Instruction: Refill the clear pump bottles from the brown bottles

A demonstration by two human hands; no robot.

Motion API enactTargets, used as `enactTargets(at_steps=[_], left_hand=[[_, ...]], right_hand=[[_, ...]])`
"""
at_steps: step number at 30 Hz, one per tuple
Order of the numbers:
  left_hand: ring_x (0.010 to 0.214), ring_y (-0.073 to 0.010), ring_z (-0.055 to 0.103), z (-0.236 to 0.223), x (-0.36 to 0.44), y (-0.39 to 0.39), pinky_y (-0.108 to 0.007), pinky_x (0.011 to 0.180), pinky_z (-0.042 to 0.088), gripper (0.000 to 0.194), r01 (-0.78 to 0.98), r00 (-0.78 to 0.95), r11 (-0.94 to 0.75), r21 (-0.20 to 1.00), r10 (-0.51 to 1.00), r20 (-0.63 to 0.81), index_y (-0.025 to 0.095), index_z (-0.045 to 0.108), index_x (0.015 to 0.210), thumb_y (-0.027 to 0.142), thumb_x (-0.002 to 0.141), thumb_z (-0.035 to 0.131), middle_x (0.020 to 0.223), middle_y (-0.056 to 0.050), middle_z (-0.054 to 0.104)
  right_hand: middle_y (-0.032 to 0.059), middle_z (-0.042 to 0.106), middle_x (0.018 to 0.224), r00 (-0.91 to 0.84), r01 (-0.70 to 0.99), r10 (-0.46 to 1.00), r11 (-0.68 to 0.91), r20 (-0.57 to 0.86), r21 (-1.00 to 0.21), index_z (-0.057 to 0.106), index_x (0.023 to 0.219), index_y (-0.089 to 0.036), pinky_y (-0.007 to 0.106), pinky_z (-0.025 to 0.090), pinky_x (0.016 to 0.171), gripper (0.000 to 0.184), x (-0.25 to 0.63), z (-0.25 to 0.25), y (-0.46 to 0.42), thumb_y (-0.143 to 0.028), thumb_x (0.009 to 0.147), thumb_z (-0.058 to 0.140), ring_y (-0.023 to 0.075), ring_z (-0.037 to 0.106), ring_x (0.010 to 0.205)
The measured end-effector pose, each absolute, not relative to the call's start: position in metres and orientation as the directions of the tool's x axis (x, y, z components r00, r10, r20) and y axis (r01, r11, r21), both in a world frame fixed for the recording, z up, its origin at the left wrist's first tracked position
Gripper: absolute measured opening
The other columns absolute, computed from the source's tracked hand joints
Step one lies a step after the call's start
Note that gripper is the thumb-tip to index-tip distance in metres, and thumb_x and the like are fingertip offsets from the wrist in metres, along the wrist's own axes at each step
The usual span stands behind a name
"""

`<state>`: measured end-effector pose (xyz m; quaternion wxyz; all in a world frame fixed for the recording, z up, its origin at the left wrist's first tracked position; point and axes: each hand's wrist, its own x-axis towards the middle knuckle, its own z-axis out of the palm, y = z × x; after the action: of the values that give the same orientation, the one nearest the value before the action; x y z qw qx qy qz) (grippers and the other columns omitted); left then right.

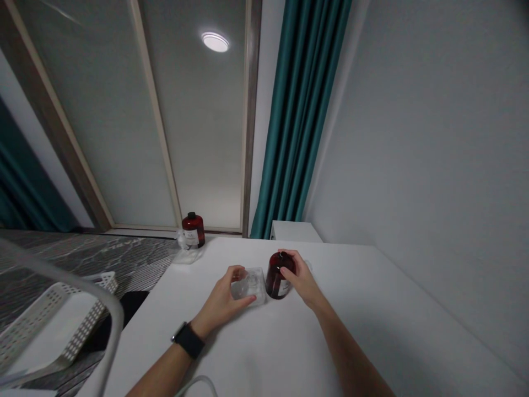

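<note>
Okay, head view: left hand (221, 302) grasping a clear plastic box (255, 286) mid-bench (351, 331), right hand (303, 277) clasping an amber bottle (278, 277) just beside it. Second amber bottle (193, 230) stands at the far edge, no hand on it.
</note>
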<state>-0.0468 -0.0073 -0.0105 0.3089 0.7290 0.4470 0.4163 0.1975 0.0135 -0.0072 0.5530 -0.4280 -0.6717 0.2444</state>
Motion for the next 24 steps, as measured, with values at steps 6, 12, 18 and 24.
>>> enactTargets(at_steps=[6,12,18,24], left_hand=[[0.103,-0.0255,0.065,-0.012,-0.047,-0.007,-0.044,0.097,0.050,0.049,0.373,0.242,-0.407,0.834,0.910,0.336,0.019,0.051,0.113,0.025,0.071,0.076,0.110,-0.008,0.065],[0.104,-0.0251,0.064,-0.014,-0.047,-0.007,-0.045,0.098,0.050,0.051,0.354,0.239,-0.411,0.840,0.908,0.344,0.019,0.050,0.115,0.026,0.072,0.076,0.111,-0.009,0.064],[0.102,-0.0252,0.065,-0.012,-0.046,-0.008,-0.045,0.097,0.051,0.049,0.344,0.234,-0.403,0.848,0.912,0.338,0.019,0.051,0.113,0.025,0.071,0.076,0.110,-0.008,0.064],[0.101,-0.0243,0.065,-0.011,-0.047,-0.008,-0.045,0.096,0.051,0.050,0.328,0.238,-0.378,0.866,0.920,0.311,0.019,0.051,0.113,0.023,0.070,0.076,0.110,-0.008,0.065]], right_hand=[[0.0062,0.063,0.113,0.039,0.317,0.802,0.556,0.596,-0.768,0.058,0.114,-0.024,0.039,0.051,0.096,0.030,0.189,-0.012,0.005,-0.026,0.087,0.044,0.0237,0.060,0.108],[0.0087,0.060,0.113,0.137,0.375,0.785,0.524,0.604,-0.765,0.051,0.121,-0.021,0.043,0.049,0.095,0.038,0.175,-0.025,0.003,-0.031,0.085,0.057,0.0261,0.059,0.105],[0.0082,0.056,0.112,0.167,0.468,0.748,0.514,0.643,-0.719,0.054,0.115,-0.023,0.045,0.049,0.097,0.044,0.176,-0.024,0.004,-0.026,0.074,0.068,0.0269,0.057,0.107],[0.0083,0.060,0.116,0.135,0.401,0.790,0.509,0.598,-0.762,0.049,0.123,-0.024,0.045,0.050,0.097,0.048,0.180,-0.027,0.002,-0.025,0.077,0.064,0.0260,0.060,0.107]])
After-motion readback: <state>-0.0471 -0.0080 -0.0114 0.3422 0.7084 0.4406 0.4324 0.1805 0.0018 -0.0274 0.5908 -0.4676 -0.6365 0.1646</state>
